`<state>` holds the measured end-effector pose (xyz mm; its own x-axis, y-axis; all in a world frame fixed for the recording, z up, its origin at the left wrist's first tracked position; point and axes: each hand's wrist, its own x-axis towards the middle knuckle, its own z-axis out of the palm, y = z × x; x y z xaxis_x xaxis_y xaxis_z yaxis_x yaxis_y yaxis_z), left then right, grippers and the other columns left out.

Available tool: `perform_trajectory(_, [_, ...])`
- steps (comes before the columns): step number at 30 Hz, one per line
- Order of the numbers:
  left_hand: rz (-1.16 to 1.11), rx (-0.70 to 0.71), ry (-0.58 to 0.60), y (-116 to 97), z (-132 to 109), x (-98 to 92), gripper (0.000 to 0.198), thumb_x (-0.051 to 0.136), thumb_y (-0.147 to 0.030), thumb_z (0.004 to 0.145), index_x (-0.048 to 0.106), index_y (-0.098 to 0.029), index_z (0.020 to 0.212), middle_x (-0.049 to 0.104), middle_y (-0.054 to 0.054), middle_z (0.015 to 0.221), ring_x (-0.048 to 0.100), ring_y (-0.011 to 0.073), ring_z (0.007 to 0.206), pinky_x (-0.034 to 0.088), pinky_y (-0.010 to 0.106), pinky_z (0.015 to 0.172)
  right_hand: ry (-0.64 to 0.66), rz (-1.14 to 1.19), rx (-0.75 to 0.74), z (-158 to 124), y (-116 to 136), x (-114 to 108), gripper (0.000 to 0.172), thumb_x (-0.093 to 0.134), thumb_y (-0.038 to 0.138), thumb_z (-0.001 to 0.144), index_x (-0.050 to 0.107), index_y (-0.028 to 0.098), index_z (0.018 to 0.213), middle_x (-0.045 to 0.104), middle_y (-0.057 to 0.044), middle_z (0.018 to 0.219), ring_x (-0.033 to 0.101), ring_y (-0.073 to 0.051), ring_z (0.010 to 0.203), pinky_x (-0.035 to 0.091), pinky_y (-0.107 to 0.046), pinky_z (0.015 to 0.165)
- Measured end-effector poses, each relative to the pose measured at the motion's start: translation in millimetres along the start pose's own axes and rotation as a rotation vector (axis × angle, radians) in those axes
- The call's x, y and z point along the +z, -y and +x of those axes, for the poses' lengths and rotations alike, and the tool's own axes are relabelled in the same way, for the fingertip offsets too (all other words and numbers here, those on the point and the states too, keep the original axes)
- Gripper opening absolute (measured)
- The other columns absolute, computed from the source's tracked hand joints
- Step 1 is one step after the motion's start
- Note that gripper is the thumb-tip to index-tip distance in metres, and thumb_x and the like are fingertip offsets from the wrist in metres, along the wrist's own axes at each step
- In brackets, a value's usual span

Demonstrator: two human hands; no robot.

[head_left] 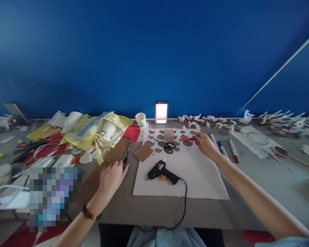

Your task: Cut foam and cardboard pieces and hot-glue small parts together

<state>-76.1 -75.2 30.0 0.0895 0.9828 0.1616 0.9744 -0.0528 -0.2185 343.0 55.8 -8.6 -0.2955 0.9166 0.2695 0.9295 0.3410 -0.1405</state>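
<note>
My left hand [112, 175] is closed at the left of the paper, its fingers on a thin black-handled tool [125, 160] with a slim pale tip pointing away; its exact kind is unclear. At the back right of the white sheet [195, 178], my right hand [204, 143] pinches a slim red stick [187, 139], pen-like in shape. Black-handled scissors [169, 147] lie just left of it, over rows of cut-out holes in the paper. Between my hands rests a black glue gun [162, 171], its cord running toward me. A brown cardboard square [143, 152] overlaps the sheet's left edge.
Markers [233, 151] lie to the right, beside a wire coil [257, 138] on paper. Several small white bird-like pieces [211, 119] line the back. A paper cup [140, 120], a red heart shape [132, 133] and yellow bags [92, 128] crowd the left. A lit phone [161, 112] stands against the blue wall.
</note>
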Motion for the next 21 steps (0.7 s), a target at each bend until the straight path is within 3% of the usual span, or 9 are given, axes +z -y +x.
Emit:
perform_trajectory(3, [-0.019,-0.004,-0.051,-2.5,0.0,-5.4,0.05,0.032,-0.045,0.093,0.069,-0.012,0.092,0.067,0.013,0.074,0.065,0.0256,0.066,0.04,0.031,0.055,0.009,-0.002,0.024,-0.4,1.6,-4.9,0.023,0.052,0.012,0.082,0.068,0.018,0.098,0.067,-0.01,0.097,0.057,-0.025,0.092,0.042,-0.035,0.083])
perform_trajectory(6, [-0.069,0.064,-0.244,-11.8,-3.0,-21.2,0.041,0.039,-0.04,0.092,0.068,-0.014,0.105,0.068,0.01,0.078,0.065,0.0215,0.069,0.043,0.029,0.058,-0.037,0.003,0.086,-2.9,5.5,-8.5,0.021,0.051,0.015,0.083,0.064,0.018,0.099,0.067,-0.01,0.088,0.057,-0.026,0.088,0.042,-0.036,0.078])
perform_trajectory(9, [-0.182,0.306,-0.405,-37.5,-10.5,-46.3,0.027,0.047,-0.03,0.091,0.069,-0.017,0.101,0.069,0.007,0.084,0.064,0.0177,0.074,0.047,0.027,0.063,-0.179,0.141,0.118,-9.3,14.9,-11.6,0.02,0.045,0.017,0.087,0.06,0.017,0.1,0.066,-0.01,0.084,0.059,-0.025,0.08,0.043,-0.036,0.074])
perform_trajectory(13, [-0.373,0.673,-0.444,-95.3,-31.7,-67.7,0.03,0.048,-0.028,0.09,0.064,-0.013,0.109,0.069,0.009,0.096,0.062,0.0183,0.09,0.049,0.029,0.08,-0.385,0.349,0.155,-22.9,35.8,-16.8,0.026,0.041,0.022,0.089,0.057,0.014,0.109,0.065,-0.013,0.093,0.06,-0.023,0.078,0.045,-0.034,0.07])
perform_trajectory(15, [-0.399,0.89,-0.471,-126.3,-44.4,-64.3,0.037,0.045,-0.037,0.09,0.063,-0.012,0.111,0.067,0.011,0.109,0.06,0.021,0.102,0.046,0.032,0.091,-0.355,0.453,0.148,-29.5,47.2,-19.4,0.027,0.042,0.027,0.09,0.06,0.016,0.106,0.064,-0.01,0.088,0.059,-0.021,0.07,0.046,-0.031,0.064])
perform_trajectory(17, [-0.353,1.069,-0.585,-153.1,-54.7,-53.8,0.042,0.043,-0.042,0.091,0.062,-0.012,0.113,0.064,0.013,0.119,0.058,0.0248,0.109,0.044,0.037,0.094,-0.306,0.554,0.157,-34.4,56.6,-21.1,0.027,0.045,0.032,0.09,0.065,0.017,0.098,0.063,-0.007,0.078,0.057,-0.018,0.062,0.044,-0.028,0.058])
perform_trajectory(19, [-0.28,1.129,-0.664,-173.3,-60.7,-41.4,0.036,0.049,-0.036,0.089,0.059,-0.014,0.116,0.061,0.013,0.127,0.058,0.0265,0.113,0.042,0.04,0.097,-0.286,0.621,0.212,-37.4,62.4,-20.9,0.029,0.048,0.038,0.088,0.068,0.017,0.089,0.061,-0.004,0.068,0.053,-0.016,0.057,0.04,-0.026,0.053])
perform_trajectory(21, [-0.245,1.121,-0.663,-186.2,-62.6,-30.9,0.045,0.043,-0.045,0.091,0.057,-0.013,0.119,0.057,0.016,0.132,0.056,0.0302,0.116,0.041,0.044,0.097,-0.28,0.667,0.301,-39.1,64.2,-18.6,0.035,0.051,0.045,0.086,0.069,0.016,0.08,0.056,-0.001,0.06,0.048,-0.014,0.052,0.035,-0.024,0.048])
